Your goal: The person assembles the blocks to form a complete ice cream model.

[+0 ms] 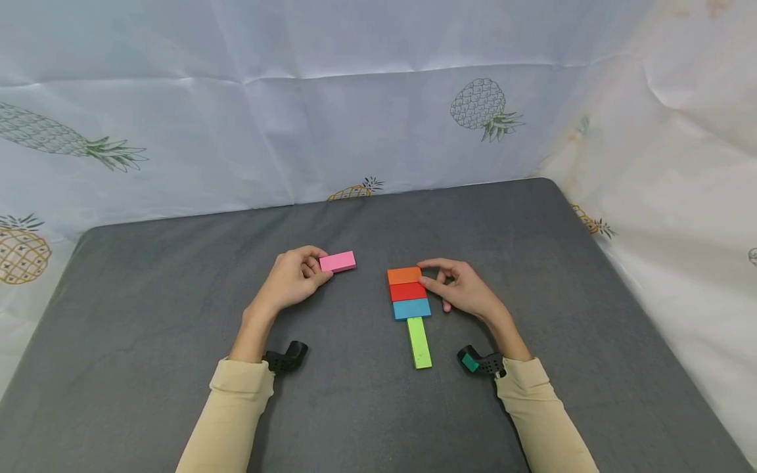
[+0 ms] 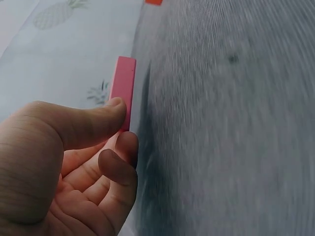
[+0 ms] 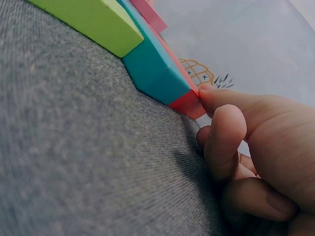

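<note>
A pink block (image 1: 338,262) is pinched at one end between the thumb and fingers of my left hand (image 1: 292,277), left of a group of blocks. In the left wrist view the pink block (image 2: 123,88) sticks out past the thumb. Orange (image 1: 404,275), red (image 1: 408,292) and blue (image 1: 412,309) blocks lie side by side, touching. A green block (image 1: 419,343) runs lengthwise from the blue one toward me. My right hand (image 1: 464,287) holds the orange block's right end between thumb and index finger, the thumb close to the red block's end (image 3: 188,104).
A dark grey cloth (image 1: 355,407) covers the table under the blocks. Behind it hangs a white curtain (image 1: 378,131) with pineapple prints. Black wrist-worn devices sit inside the left wrist (image 1: 286,357) and the right wrist (image 1: 481,361).
</note>
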`<state>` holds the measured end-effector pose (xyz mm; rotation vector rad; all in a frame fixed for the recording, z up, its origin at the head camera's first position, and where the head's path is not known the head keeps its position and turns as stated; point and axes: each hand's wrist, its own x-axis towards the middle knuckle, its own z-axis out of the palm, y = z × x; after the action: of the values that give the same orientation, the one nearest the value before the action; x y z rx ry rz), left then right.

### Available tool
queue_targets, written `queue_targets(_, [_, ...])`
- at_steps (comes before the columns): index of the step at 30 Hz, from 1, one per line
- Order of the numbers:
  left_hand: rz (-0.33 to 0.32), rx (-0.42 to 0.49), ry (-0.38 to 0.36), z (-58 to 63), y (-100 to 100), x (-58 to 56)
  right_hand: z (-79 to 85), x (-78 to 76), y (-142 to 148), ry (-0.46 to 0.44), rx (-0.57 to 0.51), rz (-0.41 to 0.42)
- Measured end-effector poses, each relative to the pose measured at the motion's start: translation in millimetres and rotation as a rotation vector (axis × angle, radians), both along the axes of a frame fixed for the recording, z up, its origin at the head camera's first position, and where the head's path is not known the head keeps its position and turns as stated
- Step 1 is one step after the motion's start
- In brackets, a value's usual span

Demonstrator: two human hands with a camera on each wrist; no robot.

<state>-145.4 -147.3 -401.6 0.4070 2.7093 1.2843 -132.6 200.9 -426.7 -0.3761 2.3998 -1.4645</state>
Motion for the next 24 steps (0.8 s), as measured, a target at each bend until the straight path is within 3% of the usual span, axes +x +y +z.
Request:
queue_targets(9, [-0.035, 0.023, -0.032, 1.6, 18, -2.2, -0.4, -0.1, 0, 0.005, -0.005, 0.004])
queue_targets(24, [-0.06, 0.022, -0.028, 1.5, 32, -4.3, -1.1, -0.1, 0, 0.022, -0.003, 0.001])
